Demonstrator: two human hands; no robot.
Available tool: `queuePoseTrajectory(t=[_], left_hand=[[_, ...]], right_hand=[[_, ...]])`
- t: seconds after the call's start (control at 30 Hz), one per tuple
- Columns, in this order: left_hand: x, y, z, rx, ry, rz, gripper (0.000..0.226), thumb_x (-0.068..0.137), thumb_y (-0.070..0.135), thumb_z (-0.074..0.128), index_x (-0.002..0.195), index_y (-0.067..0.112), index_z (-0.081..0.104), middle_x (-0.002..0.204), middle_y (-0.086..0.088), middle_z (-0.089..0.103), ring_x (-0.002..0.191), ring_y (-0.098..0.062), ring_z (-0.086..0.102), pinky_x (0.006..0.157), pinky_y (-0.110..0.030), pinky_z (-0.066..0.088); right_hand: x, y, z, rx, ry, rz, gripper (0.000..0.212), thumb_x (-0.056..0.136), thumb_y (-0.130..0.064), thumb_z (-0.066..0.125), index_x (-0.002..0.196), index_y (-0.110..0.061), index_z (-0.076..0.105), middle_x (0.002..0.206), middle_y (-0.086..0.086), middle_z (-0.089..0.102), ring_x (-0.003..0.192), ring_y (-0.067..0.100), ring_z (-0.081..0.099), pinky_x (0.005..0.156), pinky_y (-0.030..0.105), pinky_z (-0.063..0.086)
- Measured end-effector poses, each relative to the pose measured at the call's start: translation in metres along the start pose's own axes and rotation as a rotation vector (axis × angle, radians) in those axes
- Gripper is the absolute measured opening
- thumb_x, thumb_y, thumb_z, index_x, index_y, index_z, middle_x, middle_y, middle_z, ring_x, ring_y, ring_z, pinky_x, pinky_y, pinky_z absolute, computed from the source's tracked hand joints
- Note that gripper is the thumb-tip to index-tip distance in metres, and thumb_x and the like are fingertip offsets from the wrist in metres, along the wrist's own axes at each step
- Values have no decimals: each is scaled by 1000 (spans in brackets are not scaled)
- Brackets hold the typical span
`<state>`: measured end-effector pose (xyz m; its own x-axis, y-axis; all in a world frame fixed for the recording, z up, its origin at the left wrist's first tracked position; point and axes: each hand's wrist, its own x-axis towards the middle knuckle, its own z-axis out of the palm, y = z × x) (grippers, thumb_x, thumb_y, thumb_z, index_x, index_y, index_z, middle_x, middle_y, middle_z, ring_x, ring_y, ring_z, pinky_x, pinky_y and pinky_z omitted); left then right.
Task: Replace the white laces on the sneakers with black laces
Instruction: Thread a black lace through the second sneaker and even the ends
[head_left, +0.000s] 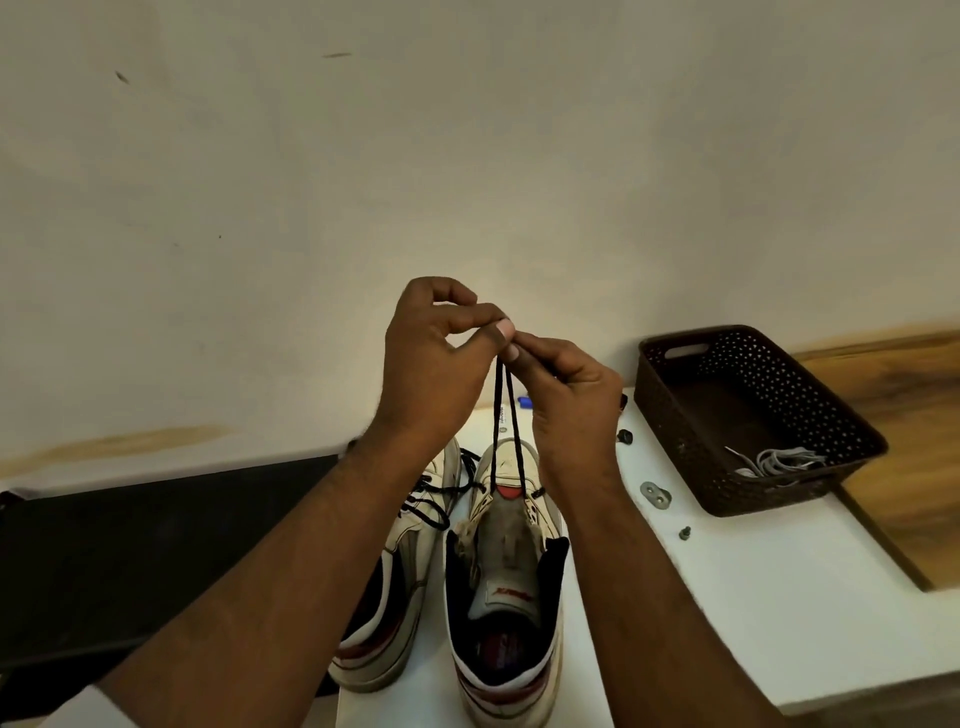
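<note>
Two white sneakers stand side by side on a white table. The right sneaker has its tongue pulled open, and a black lace runs through its lowest eyelets. Both ends of that lace rise taut to my hands. My left hand and my right hand meet above the toe, each pinching a lace end between thumb and fingers. The left sneaker leans outward and carries a black lace threaded across its eyelets.
A dark brown perforated basket sits at the right on the table, with white laces in its near corner. Small metal bits lie between basket and shoes. A black surface lies to the left. A wall stands close behind.
</note>
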<state>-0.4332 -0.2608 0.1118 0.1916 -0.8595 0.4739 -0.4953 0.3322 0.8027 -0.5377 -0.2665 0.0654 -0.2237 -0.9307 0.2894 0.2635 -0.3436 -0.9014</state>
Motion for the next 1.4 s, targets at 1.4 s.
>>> queuePoseTrajectory(t=[1.4], left_hand=[[-45,-92,63,-68,-412,-237,17,96,18,57,100,16,74,102,-3,73,96,-16,65,88,-30,46]], right_hand=[[12,19,-22,-160,-117,174,22,87,-7,65,81,-26,74,109,-18,67,112,14,60,57,23,56]])
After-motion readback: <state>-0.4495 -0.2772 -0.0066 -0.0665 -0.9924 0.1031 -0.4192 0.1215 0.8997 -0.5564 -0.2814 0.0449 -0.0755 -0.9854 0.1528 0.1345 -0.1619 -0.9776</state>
